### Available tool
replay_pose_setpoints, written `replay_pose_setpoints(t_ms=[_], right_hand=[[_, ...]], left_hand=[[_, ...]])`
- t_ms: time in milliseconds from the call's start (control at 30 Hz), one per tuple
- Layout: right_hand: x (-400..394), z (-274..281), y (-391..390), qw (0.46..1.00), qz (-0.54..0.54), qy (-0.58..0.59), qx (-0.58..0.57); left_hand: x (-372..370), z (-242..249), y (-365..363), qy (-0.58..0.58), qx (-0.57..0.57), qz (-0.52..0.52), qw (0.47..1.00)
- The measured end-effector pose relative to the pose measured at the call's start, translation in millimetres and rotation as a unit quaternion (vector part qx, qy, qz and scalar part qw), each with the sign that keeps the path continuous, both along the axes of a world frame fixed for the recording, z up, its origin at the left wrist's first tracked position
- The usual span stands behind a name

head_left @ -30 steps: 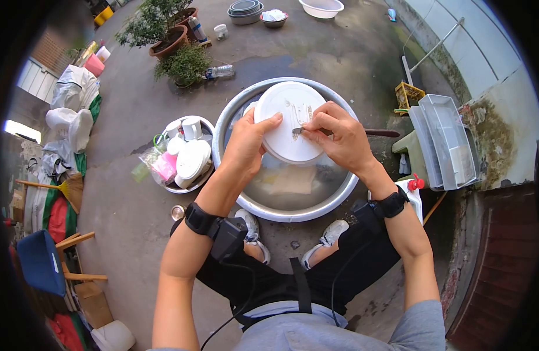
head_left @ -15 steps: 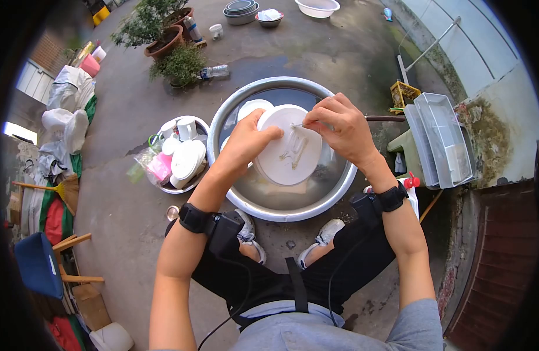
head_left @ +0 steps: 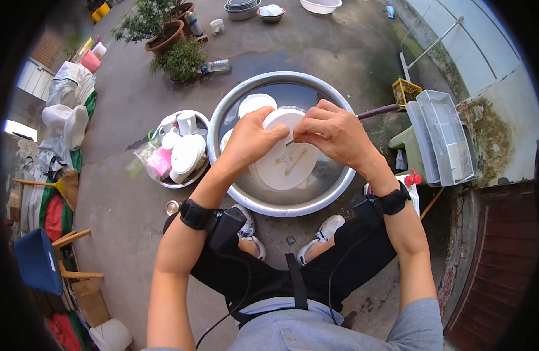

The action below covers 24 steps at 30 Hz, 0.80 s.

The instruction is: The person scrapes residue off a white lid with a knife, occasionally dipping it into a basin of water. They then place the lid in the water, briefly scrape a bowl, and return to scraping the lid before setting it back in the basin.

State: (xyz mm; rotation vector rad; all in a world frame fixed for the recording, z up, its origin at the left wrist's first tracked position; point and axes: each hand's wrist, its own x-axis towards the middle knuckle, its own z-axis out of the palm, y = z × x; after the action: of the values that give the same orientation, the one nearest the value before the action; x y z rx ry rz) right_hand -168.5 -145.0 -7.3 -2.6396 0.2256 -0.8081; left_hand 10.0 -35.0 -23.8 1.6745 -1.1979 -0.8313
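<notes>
— White plastic, that plate? Where is it?

— White, yes, though I can't tell the material. It sits tilted over the big metal basin, its lower edge down near the water. The left hand grips its left rim, thumb on the face and the other fingers behind it.

— And the other hand?

— The right hand is closed, fingers pressed together around a thin utensil, probably a fork or spoon. Only the tip shows, resting on the plate's upper face. Pale streaks of residue lie across the middle of the plate.

— So which step is this?

— I judge it to be scraping: working stuck food off the plate over the basin. The streaks suggest it is only partly done.

— What does the next move call for?

— Likely a steady left grip so the wet plate doesn't slip, and the tip drawn down across the streaks at a shallow angle.

— Anything else in the basin?

— Another white dish lies at the far side, and a dark handle juts over the right rim.

— And around it?

— Left of the basin, a smaller bowl holds white cups and lids beside a pink item. Right of it stand clear plastic bins and a white bottle with a red cap. Beyond it are potted plants.

— Any brands or writing?

— None I can read; the bottle label is mostly hidden, and everything else is too small.
</notes>
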Motion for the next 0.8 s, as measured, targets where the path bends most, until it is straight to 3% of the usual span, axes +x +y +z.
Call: replay_pose_setpoints(t_ms=[233, 633, 733, 800], right_hand=[[-1.9, 3.2, -0.7, 0.998, 0.012, 0.021, -0.063], [6.4, -8.6, 10.1, 0.998, 0.033, 0.001, -0.052], [7.6, -4.1, 9.5, 0.999, -0.001, -0.038, -0.032], [5.8, 1.9, 8.1, 0.987, -0.106, -0.089, 0.083]], left_hand=[[-0.7, 3.2, 2.3, -0.032, 0.023, -0.014, 0.999], [-2.4, 2.7, -3.5, -0.011, 0.000, -0.001, 1.000], [3.3, 11.4, -4.6, 0.170, -0.045, 0.083, 0.981], [14.0, 12.9, -5.8, 0.245, -0.010, 0.121, 0.962]])
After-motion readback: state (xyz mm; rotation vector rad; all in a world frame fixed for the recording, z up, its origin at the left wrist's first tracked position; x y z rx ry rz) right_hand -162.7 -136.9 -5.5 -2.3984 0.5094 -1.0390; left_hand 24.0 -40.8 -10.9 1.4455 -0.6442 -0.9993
